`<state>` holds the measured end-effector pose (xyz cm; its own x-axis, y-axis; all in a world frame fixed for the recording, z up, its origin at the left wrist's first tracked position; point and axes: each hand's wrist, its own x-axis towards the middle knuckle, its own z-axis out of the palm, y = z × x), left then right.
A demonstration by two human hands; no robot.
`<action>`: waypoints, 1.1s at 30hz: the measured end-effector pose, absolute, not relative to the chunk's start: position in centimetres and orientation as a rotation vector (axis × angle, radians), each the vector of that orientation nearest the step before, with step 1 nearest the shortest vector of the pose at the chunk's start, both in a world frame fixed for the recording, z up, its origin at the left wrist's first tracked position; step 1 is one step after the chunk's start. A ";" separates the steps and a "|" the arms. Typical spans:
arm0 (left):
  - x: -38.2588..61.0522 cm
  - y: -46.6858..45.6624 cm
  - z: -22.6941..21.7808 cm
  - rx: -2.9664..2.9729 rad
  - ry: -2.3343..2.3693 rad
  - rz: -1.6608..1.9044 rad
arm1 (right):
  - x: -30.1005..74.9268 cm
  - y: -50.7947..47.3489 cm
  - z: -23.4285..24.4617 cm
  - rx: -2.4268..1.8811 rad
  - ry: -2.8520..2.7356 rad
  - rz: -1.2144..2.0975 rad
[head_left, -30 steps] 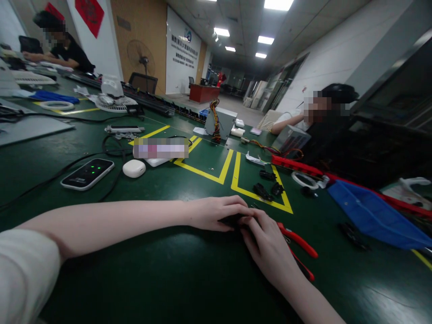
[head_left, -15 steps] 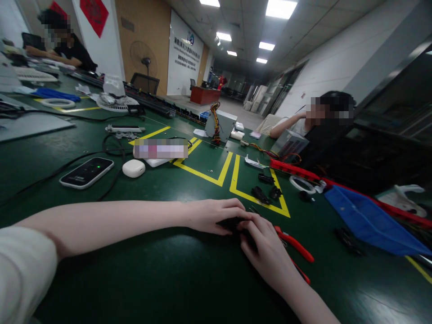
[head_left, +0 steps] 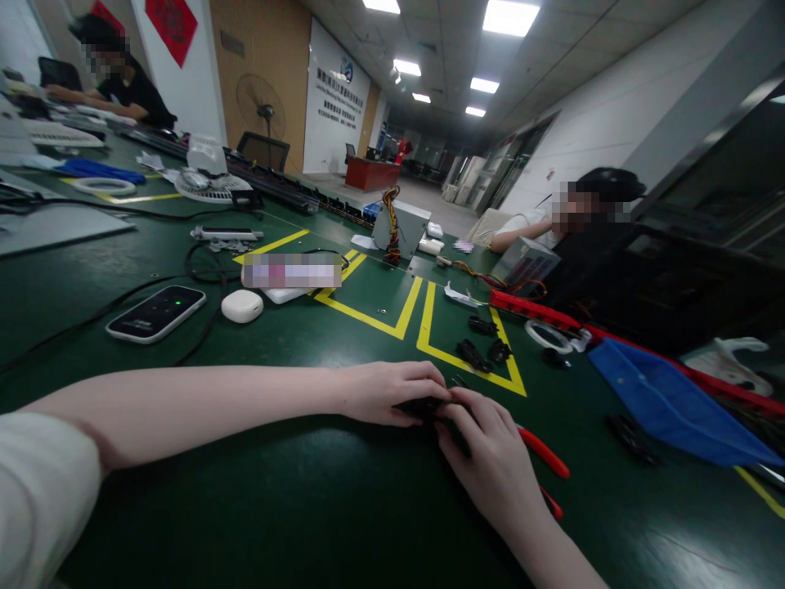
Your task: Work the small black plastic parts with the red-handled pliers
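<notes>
My left hand [head_left: 389,394] is closed around a small black part [head_left: 422,407], with the fingers over its top and the thumb beneath. My right hand [head_left: 484,429] meets it at the part's right end, its fingertips pinched together close to the left fingers. What lies between the right fingertips is hidden. Red-handled pliers [head_left: 545,451] lie on the green table [head_left: 294,491], partly covered by my right hand. Just beyond, several similar black parts [head_left: 475,356] rest around a yellow-taped outline.
A blue bin [head_left: 668,401] lies to the right, with a black piece [head_left: 633,438] near it. At left are a device with a green light [head_left: 159,313], a white case [head_left: 242,307] and cables. A metal box with wires [head_left: 401,229] stands farther back. Two people sit beyond.
My right hand has shifted slightly at the black part, its fingertips lifting a little. It now covers more of the pliers. My left hand stays in place.
</notes>
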<state>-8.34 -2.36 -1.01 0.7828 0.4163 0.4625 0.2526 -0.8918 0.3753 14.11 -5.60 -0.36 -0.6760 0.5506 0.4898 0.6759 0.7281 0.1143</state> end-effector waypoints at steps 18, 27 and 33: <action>-8.2 -2.3 -1.0 2.643 0.544 0.872 | 13.9 -5.5 -1.2 -0.973 -2.543 -0.425; -8.3 -2.4 -0.8 2.628 0.535 0.840 | 13.7 -5.4 -0.8 -1.015 -2.568 -0.263; -8.2 -2.4 -1.0 2.646 0.543 0.811 | 13.5 -5.4 -0.9 -1.030 -2.570 -0.356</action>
